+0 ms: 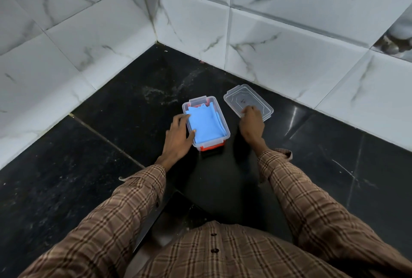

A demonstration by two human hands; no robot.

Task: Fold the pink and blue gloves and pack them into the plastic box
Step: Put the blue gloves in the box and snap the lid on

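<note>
A clear plastic box (219, 114) with orange latches stands on the black floor in front of me. Folded blue gloves (205, 124) lie flat inside it and fill its top. A sliver of pink or red shows at the box's far end under the blue. My left hand (177, 137) rests against the box's left wall, thumb over the rim touching the blue gloves. The clear lid (242, 98) lies flat on the floor just right of the box. My right hand (252, 125) has its fingertips on the lid's near edge.
White marble-patterned wall tiles (278, 50) meet in a corner behind the box. The floor is black polished stone (100, 166) with a dusty patch near the corner. My checked sleeves and shirt fill the lower part of the view.
</note>
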